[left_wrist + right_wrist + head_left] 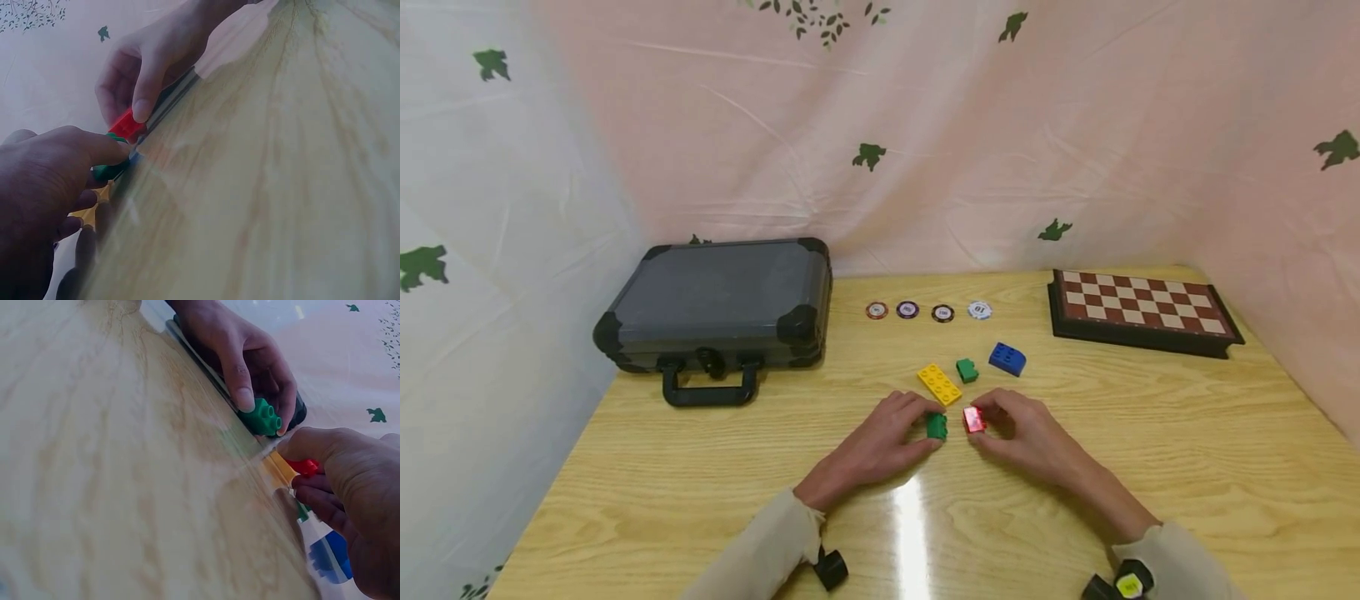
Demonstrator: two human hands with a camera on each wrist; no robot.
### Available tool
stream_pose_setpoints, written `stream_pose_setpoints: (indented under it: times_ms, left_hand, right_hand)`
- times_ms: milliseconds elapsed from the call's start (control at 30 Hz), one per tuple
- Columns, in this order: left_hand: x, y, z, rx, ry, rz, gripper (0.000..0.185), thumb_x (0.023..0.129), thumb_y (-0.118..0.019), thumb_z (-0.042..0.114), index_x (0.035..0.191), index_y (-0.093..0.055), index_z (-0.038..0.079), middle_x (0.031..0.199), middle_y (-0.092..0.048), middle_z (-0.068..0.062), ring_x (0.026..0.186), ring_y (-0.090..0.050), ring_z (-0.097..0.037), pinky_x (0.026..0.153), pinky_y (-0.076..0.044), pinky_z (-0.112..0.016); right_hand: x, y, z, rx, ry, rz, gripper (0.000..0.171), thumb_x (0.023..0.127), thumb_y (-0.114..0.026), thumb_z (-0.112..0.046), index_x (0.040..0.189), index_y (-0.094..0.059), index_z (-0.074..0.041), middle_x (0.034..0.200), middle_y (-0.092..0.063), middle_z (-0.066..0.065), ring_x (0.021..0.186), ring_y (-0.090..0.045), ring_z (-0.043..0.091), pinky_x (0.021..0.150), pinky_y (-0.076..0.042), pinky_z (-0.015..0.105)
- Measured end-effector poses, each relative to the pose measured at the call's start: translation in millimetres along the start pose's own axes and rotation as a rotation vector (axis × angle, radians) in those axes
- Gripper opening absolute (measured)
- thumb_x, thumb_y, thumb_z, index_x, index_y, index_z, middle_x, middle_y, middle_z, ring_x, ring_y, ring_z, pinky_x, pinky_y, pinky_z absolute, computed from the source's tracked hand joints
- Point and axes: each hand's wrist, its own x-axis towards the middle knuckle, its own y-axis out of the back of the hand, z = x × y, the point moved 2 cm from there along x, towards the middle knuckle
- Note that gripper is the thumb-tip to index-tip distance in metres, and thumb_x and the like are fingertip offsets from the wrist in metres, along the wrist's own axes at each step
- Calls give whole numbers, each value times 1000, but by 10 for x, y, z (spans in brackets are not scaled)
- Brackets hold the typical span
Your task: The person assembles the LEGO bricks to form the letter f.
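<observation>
Green block (936,426) pinched in your left hand (886,440), red block (973,419) in right hand (1036,438); checkerboard squares (1141,303) visible in head view only.

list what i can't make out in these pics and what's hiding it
Inside of the grey case: head view, hidden because it is closed.
Fine print on the chips: head view, too small to read.
Most of the red block: right wrist view, behind the right hand.
Most of the yellow block: left wrist view, behind the left hand.
Rest of the left sleeve: head view, cut off by the bottom edge.
</observation>
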Motion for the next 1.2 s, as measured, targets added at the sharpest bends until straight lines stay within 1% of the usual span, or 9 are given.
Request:
stream_pose_setpoints:
  times_ms: [100,233,433,567,733,900,1200]
  left_hand:
    - [5,-7,-3,4,-6,9,39,101,-70,28,136,-61,14,132,-62,-2,121,-53,-18,107,-41,-39]
    - [13,-13,-6,1,-13,22,38,100,-71,27,135,-62,14,129,-61,-3,118,-53,-18,104,-42,-39]
    - [21,-28,-14,5,-14,45,38,99,-72,28,133,-64,14,126,-62,-2,114,-52,-18,102,-41,-41]
    - [25,-32,-13,-12,5,42,39,99,-73,27,134,-63,14,127,-63,-1,114,-51,-18,103,-40,-41]
    - [20,-35,-18,-29,30,35,38,98,-73,26,133,-63,15,127,-64,1,114,-50,-17,103,-39,-41]
    - [7,-30,-23,-37,44,43,38,98,-74,25,132,-63,15,126,-63,2,113,-50,-16,102,-39,-41]
    - [-9,-34,-22,-69,81,38,37,97,-75,24,131,-64,15,124,-62,2,112,-50,-16,102,-40,-41]
  right_hand:
    - [-7,-6,5,5,6,13,36,90,-83,-16,122,-67,-11,115,-68,-3,103,-64,14,89,-55,36]
    - [-15,-9,12,-23,12,32,37,91,-83,-21,123,-68,-8,116,-69,0,101,-64,16,88,-55,38]
    - [-13,-4,9,-49,44,52,39,90,-84,-22,123,-70,-7,117,-70,2,103,-64,16,89,-55,40]
    - [-17,-7,3,-75,86,71,39,90,-84,-23,124,-71,-8,116,-69,-1,103,-64,16,89,-55,39]
    - [-33,-34,0,-72,135,84,38,90,-83,-21,125,-72,-8,112,-67,-4,98,-61,13,85,-54,35]
    - [-26,-69,5,-60,151,96,38,89,-84,-18,125,-73,-8,111,-65,-4,95,-57,12,81,-52,31]
    - [-30,-83,-28,-67,168,111,38,90,-83,-15,125,-73,-6,113,-65,-1,96,-57,14,79,-52,31]
